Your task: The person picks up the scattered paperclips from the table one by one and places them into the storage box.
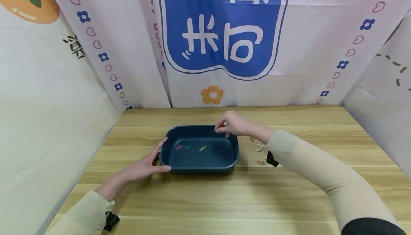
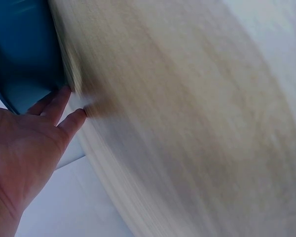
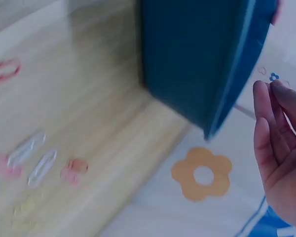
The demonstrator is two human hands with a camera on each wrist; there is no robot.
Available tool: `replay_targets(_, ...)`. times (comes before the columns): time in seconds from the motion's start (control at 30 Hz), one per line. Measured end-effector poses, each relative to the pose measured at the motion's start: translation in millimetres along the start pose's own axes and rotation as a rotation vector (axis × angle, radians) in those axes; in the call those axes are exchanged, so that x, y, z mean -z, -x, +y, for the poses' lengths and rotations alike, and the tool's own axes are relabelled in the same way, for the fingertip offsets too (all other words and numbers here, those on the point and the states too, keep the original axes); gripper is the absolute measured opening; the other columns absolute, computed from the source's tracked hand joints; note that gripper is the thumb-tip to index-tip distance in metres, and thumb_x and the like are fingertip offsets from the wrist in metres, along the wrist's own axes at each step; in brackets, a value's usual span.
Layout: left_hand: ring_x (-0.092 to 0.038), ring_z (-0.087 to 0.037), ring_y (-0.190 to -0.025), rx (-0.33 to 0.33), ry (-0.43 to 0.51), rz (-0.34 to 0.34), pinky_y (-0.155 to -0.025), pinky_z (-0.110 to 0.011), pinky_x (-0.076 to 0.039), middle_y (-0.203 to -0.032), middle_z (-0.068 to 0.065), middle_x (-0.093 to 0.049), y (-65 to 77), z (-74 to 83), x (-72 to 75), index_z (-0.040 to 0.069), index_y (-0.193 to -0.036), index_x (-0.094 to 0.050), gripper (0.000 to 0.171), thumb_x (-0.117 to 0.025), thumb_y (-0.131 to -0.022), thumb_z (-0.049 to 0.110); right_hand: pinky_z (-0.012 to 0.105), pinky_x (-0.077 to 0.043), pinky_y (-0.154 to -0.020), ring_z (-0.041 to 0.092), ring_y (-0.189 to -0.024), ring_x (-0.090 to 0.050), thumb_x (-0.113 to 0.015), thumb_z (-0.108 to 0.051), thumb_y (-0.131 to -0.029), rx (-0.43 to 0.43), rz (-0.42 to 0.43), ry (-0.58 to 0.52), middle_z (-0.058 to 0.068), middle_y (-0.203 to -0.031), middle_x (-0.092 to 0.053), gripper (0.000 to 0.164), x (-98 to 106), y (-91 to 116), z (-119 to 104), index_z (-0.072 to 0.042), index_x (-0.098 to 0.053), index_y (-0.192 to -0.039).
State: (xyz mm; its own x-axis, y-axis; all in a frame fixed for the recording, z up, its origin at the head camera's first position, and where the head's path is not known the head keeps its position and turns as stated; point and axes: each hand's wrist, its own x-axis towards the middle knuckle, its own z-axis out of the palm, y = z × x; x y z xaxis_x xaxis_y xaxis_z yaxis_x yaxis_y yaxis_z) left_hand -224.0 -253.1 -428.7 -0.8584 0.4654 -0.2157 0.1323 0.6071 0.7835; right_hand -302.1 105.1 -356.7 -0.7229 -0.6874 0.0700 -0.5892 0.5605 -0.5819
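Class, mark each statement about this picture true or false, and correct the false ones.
1. The left hand touches the left end of the tray. True.
2. The tray is bright yellow. False: it is dark blue.
3. A pink clip, a green clip and a yellow clip lie inside it. True.
4. The right hand lies flat on the table. False: it is raised by the tray's far right corner.

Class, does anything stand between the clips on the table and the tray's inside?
Yes: the right wall of the tray stands between the clips and the inside; they would probably need lifting over it.
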Motion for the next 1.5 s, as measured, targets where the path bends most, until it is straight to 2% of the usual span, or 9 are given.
replay_targets(0.13,-0.026,-0.045,-0.137,-0.005,0.000,0.000,-0.106,-0.064,-0.021,-0.158,-0.024,-0.007,-0.1,0.5,0.2,0.035,-0.155,0.008,0.095,-0.065,-0.093,0.036,0.024,-0.052,-0.059,0.014,-0.052,-0.063,-0.070,-0.008,-0.090,0.005,0.021,0.032,0.003,-0.082,-0.071,0.007,15,18,3,-0.005,-0.076,-0.089)
replay_targets(0.27,-0.026,-0.046,-0.137,-0.012,-0.005,-0.003,-0.106,-0.065,-0.021,-0.158,-0.024,-0.005,0.3,1.5,0.7,0.034,-0.155,0.008,0.095,-0.065,-0.093,0.037,0.025,-0.051,-0.056,0.015,-0.051,-0.061,-0.069,-0.007,-0.090,-0.007,0.029,0.035,0.002,-0.080,-0.071,0.007,25,39,11,-0.004,-0.076,-0.089)
replay_targets(0.5,-0.024,-0.047,-0.138,-0.007,-0.010,-0.006,-0.106,-0.064,-0.020,-0.159,-0.023,-0.004,0.7,1.7,0.8,0.034,-0.155,0.008,0.096,-0.065,-0.093,0.037,0.026,-0.048,-0.051,0.014,-0.052,-0.059,-0.068,-0.004,-0.090,-0.053,0.027,0.015,-0.002,-0.076,-0.069,0.007,31,78,31,-0.005,-0.075,-0.088)
replay_targets(0.7,-0.024,-0.046,-0.138,-0.001,-0.004,-0.005,-0.106,-0.064,-0.020,-0.159,-0.023,-0.006,0.7,0.9,0.3,0.035,-0.155,0.008,0.095,-0.065,-0.093,0.036,0.025,-0.048,-0.052,0.022,-0.056,-0.062,-0.070,-0.007,-0.089,-0.099,0.027,0.002,-0.001,-0.083,-0.070,0.007,22,106,46,-0.004,-0.075,-0.092)
replay_targets(0.87,-0.024,-0.046,-0.138,0.007,-0.010,-0.003,-0.106,-0.064,-0.020,-0.158,-0.024,-0.006,0.7,0.3,0.3,0.035,-0.155,0.008,0.095,-0.065,-0.093,0.037,0.025,-0.047,-0.052,0.013,-0.057,-0.059,-0.071,-0.010,-0.089,-0.107,0.017,0.001,-0.003,-0.083,-0.069,0.008,10,123,54,-0.004,-0.075,-0.092)
replay_targets(1.07,-0.025,-0.047,-0.137,-0.008,-0.020,-0.006,-0.105,-0.065,-0.022,-0.158,-0.026,-0.007,1.6,2.6,1.0,0.033,-0.155,0.007,0.096,-0.065,-0.093,0.035,0.024,-0.045,-0.051,0.005,-0.055,-0.052,-0.073,-0.006,-0.086,-0.097,0.017,0.064,-0.010,-0.081,-0.067,0.004,-1,142,61,-0.008,-0.075,-0.088)
replay_targets(1.17,-0.026,-0.047,-0.137,-0.009,-0.020,-0.004,-0.105,-0.065,-0.022,-0.158,-0.026,-0.007,1.9,3.2,0.9,0.033,-0.155,0.007,0.096,-0.066,-0.093,0.035,0.023,-0.044,-0.051,0.002,-0.054,-0.050,-0.074,-0.006,-0.084,-0.070,0.029,0.094,-0.012,-0.079,-0.066,0.006,-8,148,62,-0.012,-0.075,-0.083)
replay_targets(1.3,-0.026,-0.047,-0.137,-0.009,-0.017,-0.003,-0.105,-0.066,-0.022,-0.158,-0.026,-0.006,1.9,2.7,0.8,0.033,-0.155,0.007,0.095,-0.065,-0.093,0.035,0.023,-0.045,-0.059,0.003,-0.065,-0.053,-0.080,-0.009,-0.079,-0.033,0.068,0.151,-0.012,-0.081,-0.065,0.008,-17,152,65,-0.015,-0.075,-0.079)
replay_targets(1.5,-0.026,-0.047,-0.137,-0.002,-0.018,-0.003,-0.105,-0.066,-0.022,-0.158,-0.025,-0.005,2.9,3.5,1.0,0.033,-0.155,0.007,0.095,-0.066,-0.093,0.035,0.024,-0.046,-0.062,0.005,-0.070,-0.055,-0.081,-0.011,-0.078,-0.072,0.095,0.142,-0.012,-0.080,-0.066,0.010,-26,154,69,-0.017,-0.074,-0.079)
